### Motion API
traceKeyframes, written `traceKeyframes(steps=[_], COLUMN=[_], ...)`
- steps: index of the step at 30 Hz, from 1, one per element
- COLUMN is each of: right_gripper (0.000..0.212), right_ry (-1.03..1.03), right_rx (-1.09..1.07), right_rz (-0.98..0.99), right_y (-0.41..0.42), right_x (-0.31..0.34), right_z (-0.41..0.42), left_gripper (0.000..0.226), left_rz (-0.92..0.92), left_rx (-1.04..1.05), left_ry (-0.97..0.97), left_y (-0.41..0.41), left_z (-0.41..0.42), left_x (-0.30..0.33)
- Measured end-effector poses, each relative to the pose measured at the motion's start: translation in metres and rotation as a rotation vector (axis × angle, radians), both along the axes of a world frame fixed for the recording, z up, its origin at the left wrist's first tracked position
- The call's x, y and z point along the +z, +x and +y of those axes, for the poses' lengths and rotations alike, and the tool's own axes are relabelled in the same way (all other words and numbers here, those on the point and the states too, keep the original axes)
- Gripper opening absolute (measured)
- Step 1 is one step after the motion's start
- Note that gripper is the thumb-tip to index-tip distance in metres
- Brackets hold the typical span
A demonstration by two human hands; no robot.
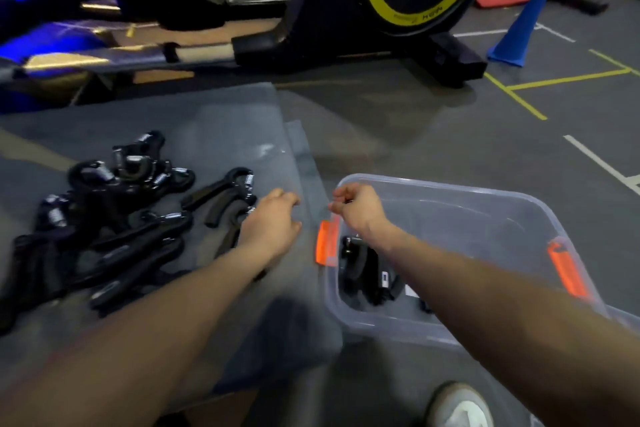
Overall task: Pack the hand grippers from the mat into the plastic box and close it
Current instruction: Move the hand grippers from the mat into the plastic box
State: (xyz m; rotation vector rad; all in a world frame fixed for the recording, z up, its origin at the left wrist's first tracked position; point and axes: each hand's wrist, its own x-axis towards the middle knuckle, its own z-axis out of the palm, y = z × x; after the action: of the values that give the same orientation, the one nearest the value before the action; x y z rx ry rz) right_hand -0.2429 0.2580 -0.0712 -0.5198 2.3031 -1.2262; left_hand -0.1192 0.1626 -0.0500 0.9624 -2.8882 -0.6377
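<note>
Black hand grippers with chrome springs lie heaped; both hands, left and right, loosely curled, hold nothing.

Pile of black hand grippers on grey mat, left; clear plastic box with orange latches sits on floor just right of mat edge, lid off, a few grippers already lying in its near-left corner. Left hand hovers over mat beside nearest gripper, fingers loosely curled, holding nothing; right hand above box's left rim, fingers curled, contents unclear through blur. Exercise bike, blue cone behind.
</note>
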Motion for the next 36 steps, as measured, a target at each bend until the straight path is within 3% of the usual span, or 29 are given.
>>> traceKeyframes(steps=[4,7,11,14,21,23,27,29,32,34,36], right_gripper=[0.026,0.009,0.042,0.049,0.023,0.013,0.040,0.035,0.020,0.023,0.025], right_ry=[0.046,0.217,0.363,0.391,0.435,0.344,0.046,-0.087,-0.271,-0.296,-0.220], right_rx=[0.148,0.248,0.234,0.194,0.139,0.103,0.021,-0.014,-0.034,-0.030,-0.001], right_rz=[0.029,0.020,0.006,-0.007,0.030,-0.042,-0.260,-0.362,-0.488,-0.486,-0.345], right_y=[0.057,0.089,0.112,0.116,0.115,0.109,0.092,0.083,0.072,0.064,0.054], right_x=[0.000,-0.008,-0.022,-0.031,-0.031,-0.023,-0.003,0.009,0.031,0.039,0.043], right_z=[-0.051,-0.077,-0.093,-0.100,-0.102,-0.102,-0.093,-0.081,-0.060,-0.044,-0.025], left_gripper=[0.042,0.048,0.052,0.051,0.037,0.031,0.037,0.043,0.039,0.031,0.030], left_rz=[-0.075,-0.139,-0.195,-0.225,-0.147,-0.044,0.198,0.244,0.237,0.274,0.314], left_rx=[0.102,0.152,0.173,0.175,0.227,0.305,0.373,0.361,0.344,0.332,0.323], left_ry=[0.027,0.054,0.117,0.141,0.178,0.271,0.730,0.957,1.145,1.234,1.271], left_y=[0.053,0.082,0.108,0.118,0.107,0.098,0.074,0.062,0.044,0.030,0.017], left_z=[-0.029,-0.044,-0.061,-0.074,-0.098,-0.097,-0.078,-0.066,-0.045,-0.032,-0.019], left_x=[-0.001,-0.006,-0.019,-0.025,-0.022,-0.017,-0.001,0.009,0.021,0.027,0.032])
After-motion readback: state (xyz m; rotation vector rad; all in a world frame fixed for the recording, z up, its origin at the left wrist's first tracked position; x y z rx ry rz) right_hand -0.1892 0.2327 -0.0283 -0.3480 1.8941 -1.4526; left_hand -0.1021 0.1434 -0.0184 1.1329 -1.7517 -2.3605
